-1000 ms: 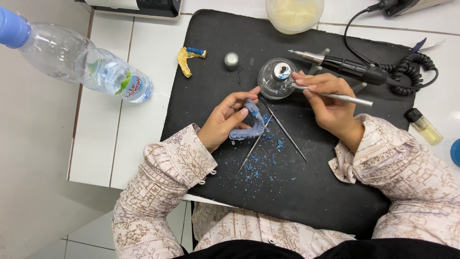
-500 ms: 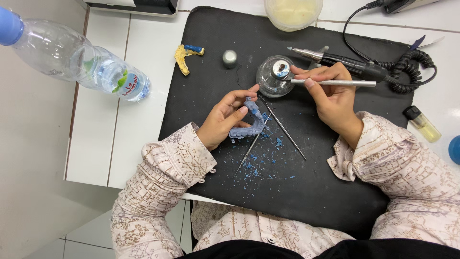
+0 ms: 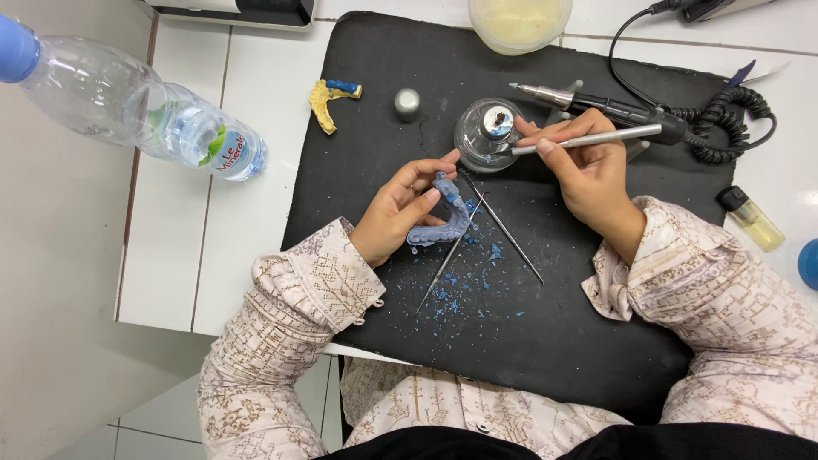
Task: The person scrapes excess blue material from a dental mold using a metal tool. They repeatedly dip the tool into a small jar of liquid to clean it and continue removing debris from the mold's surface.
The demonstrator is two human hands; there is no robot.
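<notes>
A white tiled table [image 3: 170, 255] carries a black mat [image 3: 545, 341] that lies under both hands. Far out to the left of the left-hand fingers, a clear plastic water bottle [image 3: 128, 111] with a blue cap lies on its side on the tiles. Above the right-hand fingers, at the top edge of the mat, stands a pale tub [image 3: 520, 19], and just beyond those fingers a motor handpiece [image 3: 596, 104] with a coiled black cord lies across the mat.

The right hand [image 3: 592, 170] has its fingers clamped on a slim metal tool [image 3: 596, 138], held almost level, its tip at the small glass burner [image 3: 487, 132] that stands just left of them. The left hand [image 3: 396, 213] has its fingers closed around a blue wax dental arch [image 3: 445, 217], held just above the mat, below and left of the burner.

Two thin metal picks [image 3: 503, 230] lie crossed on the mat between the hands, beside the arch. Blue wax crumbs [image 3: 460, 294] are scattered below the left fingers. Up and left of them lie a yellow and blue dental piece [image 3: 328, 100] and a small grey cap [image 3: 407, 103]. A yellowish lighter [image 3: 750, 217] lies to the right, well apart.
</notes>
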